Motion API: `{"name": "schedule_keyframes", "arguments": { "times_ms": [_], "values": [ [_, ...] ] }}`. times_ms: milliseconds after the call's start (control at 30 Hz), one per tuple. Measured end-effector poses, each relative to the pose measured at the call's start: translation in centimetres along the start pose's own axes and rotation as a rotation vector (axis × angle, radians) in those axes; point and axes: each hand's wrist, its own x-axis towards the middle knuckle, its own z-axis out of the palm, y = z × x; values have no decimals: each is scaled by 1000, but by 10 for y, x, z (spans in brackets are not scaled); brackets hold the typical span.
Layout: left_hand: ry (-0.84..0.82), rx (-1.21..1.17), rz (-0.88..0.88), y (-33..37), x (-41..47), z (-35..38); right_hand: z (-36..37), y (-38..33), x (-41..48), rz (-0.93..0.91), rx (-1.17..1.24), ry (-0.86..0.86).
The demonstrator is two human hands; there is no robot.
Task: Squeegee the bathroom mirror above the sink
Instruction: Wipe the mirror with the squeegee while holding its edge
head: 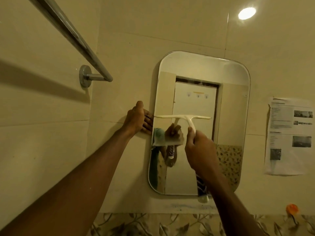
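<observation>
My right hand (201, 147) grips the one squeegee (185, 118), blade level above my fingers, across the one mirror (235, 79); my left hand (136, 118) lies flat, holding nothing.

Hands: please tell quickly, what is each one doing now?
Left hand: open, holding nothing, pressed at the left edge of the rounded wall mirror.
Right hand: closed around the white plastic squeegee handle.

We see open mirror (230, 79) glass from 12 to 3 o'clock. At 9 o'clock the left hand (136, 119) blocks its edge; the towel bar (71, 36) juts out at 10.
</observation>
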Motion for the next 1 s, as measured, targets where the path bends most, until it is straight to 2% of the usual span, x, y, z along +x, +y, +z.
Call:
{"name": "schedule_keyframes", "arguments": {
  "times_ms": [133,267,400,567,633,733,900,1000],
  "values": [
    [0,-9,-10,-1,3,0,27,23,-39,60,9,-52],
    [-11,-26,-11,-4,1,0,52,49,-96,159,-114,-161],
    [22,-25,6,-5,-4,2,48,45,-104,208,-89,-196],
    [36,8,42,-10,-4,0,25,21,-56,55,67,-40],
    [52,13,51,-13,-4,0,26,21,-44,0,55,-36],
    [60,-12,54,-16,-6,1,40,41,-67,52,-6,-91],
    [84,-78,36,-22,-13,2,60,75,-145,207,-277,-274],
    [77,-121,8,-29,-21,3,55,71,-152,219,-215,-279]
  ]
}}
